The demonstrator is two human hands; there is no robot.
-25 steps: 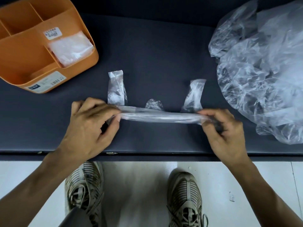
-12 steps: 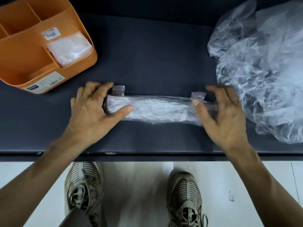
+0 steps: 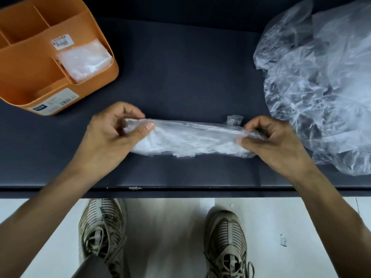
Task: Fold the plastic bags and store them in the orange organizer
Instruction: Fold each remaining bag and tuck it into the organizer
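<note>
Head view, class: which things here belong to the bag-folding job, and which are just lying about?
Belong to the job:
- folded plastic bag, pinched by left hand and right hand
- orange organizer
- stored bag in its right compartment
- pile of loose bags

Just there:
- dark table
- shoes
- white floor

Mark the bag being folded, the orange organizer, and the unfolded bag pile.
bag being folded (image 3: 190,139), head view, middle of the folded strip between the hands
orange organizer (image 3: 96,91), head view, outer front wall
unfolded bag pile (image 3: 321,87), head view, centre of the crumpled plastic
</note>
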